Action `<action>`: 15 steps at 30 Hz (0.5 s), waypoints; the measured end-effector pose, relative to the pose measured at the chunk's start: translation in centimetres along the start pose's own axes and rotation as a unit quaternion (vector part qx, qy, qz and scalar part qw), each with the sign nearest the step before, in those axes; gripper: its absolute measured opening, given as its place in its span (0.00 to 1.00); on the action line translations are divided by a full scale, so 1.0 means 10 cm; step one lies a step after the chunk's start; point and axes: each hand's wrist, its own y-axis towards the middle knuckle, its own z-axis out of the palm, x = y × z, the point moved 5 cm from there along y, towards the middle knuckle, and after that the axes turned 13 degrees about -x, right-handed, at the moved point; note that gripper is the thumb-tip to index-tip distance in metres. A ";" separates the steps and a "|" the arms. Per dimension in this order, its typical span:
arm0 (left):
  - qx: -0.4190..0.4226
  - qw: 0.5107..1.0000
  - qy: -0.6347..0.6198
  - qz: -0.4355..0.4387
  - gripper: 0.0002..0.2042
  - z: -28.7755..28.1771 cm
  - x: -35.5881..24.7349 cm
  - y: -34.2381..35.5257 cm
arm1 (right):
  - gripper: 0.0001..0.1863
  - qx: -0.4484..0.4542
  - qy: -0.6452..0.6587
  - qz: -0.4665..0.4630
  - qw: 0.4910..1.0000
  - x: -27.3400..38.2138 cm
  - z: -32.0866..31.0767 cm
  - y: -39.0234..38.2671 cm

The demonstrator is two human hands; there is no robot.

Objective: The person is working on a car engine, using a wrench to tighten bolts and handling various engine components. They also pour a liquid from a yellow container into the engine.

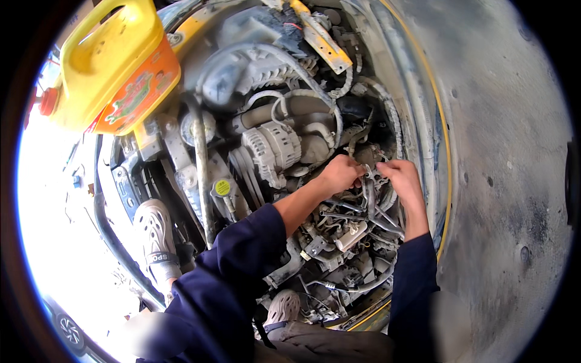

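Observation:
Both hands work close together deep in a dusty engine bay, right of the alternator [272, 148]. My left hand [341, 173] is closed, its fingertips pressed together at a tangle of dirty wiring. Just to its right, my right hand [400, 176] pinches thumb and forefinger at the same spot. What either pinch holds is too small and covered to make out. Between and below the hands runs a grey wrapped wiring harness [371, 199], branching toward the lower right. A beige cylindrical part [351, 236] sits among loose wires nearer to me.
A yellow jug [112, 72] with a red cap stands at the upper left. A yellow bracket [324, 45] lies at the far side. My feet, in pale clogs [154, 224], are placed within the bay. A large grey dusty panel [508, 157] fills the right side.

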 end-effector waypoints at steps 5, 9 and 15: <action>-0.010 1.000 0.007 -0.007 0.14 -0.06 -0.01 -0.04 | 0.14 0.120 0.030 0.073 0.990 -0.04 0.32 0.15; -0.012 1.000 0.006 -0.007 0.13 -0.11 0.03 -0.07 | 0.12 0.115 0.074 0.099 0.986 0.02 0.38 0.10; -0.038 0.999 0.012 -0.028 0.14 -0.15 0.03 -0.08 | 0.11 0.049 0.150 0.128 0.979 -0.05 0.36 0.01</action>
